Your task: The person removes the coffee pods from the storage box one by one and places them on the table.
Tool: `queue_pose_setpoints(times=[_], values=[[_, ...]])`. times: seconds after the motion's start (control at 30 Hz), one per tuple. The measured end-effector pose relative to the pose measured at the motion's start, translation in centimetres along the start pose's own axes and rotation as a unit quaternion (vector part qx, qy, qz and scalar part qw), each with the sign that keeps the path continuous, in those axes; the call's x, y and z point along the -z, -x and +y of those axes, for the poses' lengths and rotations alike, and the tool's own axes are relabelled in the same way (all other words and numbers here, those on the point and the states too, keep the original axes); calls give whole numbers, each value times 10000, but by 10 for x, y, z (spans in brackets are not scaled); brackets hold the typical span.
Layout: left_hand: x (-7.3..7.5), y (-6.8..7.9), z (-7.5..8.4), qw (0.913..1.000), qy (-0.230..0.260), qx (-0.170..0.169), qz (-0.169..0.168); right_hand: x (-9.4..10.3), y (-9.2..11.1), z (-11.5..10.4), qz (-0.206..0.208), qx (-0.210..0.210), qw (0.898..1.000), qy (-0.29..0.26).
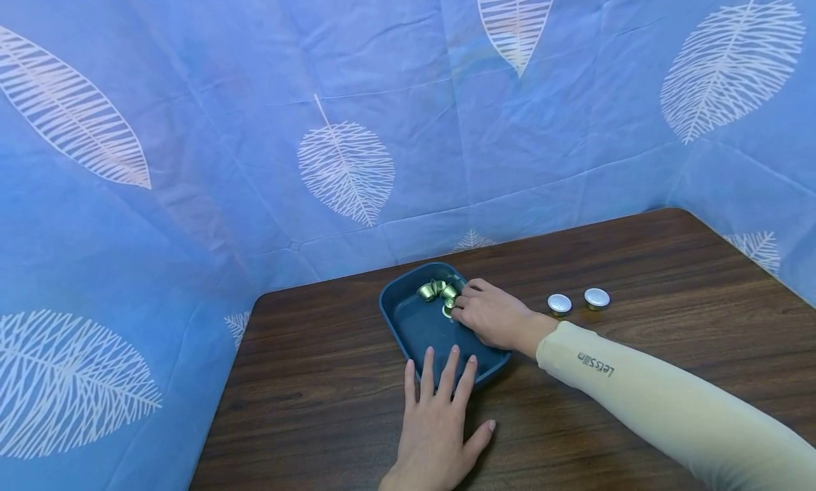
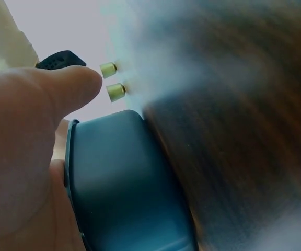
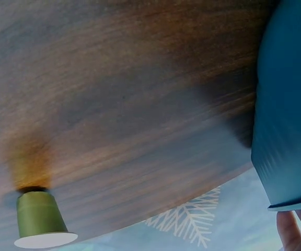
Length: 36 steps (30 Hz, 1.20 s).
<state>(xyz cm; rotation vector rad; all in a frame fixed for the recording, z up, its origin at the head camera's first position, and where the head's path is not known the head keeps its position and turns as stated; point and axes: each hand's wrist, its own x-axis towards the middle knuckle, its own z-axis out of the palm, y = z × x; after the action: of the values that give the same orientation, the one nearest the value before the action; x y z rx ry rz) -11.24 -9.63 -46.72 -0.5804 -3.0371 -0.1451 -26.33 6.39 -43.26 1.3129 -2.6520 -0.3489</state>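
1. So the person's right hand is reaching over the right side of a dark blue bin, fingers bent down inside it. The tips are right by a shiny green-gold pod, but honestly can't tell whether they're pinching it or have let go, since the hand covers part of it.

2. That pod is inside the bin, just beside a small pile of similar pods bunched toward the far end. They overlap, so the exact count is hard to make out.

3. Left hand is relaxed and ungripped: palm down, fingers straight and fanned out, thumb off to the side. Its fingertips reach the bin's near edge.

4. Two more pods are on the tabletop, to the right of the bin and just past the right wrist: a nearer one and a farther one. They're close together but not touching, silvery lids up, narrow green ends down on the wood.

5. The right arm's got a pale cream sleeve with dark lettering. Behind the dark wood-grain tabletop hangs a blue cloth with white leaf prints.
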Motion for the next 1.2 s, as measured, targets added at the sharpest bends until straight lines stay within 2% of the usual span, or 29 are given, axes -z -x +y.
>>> queue_pose_setpoints(times=[0.6,1.2], values=[[-3,-1,-1,9999,-28,-46,121,-2,1,-2,236,-125,9995,-188],[-1,0,-2,9998,109,-103,114,-2,3,-2,183,-171,9994,-255]])
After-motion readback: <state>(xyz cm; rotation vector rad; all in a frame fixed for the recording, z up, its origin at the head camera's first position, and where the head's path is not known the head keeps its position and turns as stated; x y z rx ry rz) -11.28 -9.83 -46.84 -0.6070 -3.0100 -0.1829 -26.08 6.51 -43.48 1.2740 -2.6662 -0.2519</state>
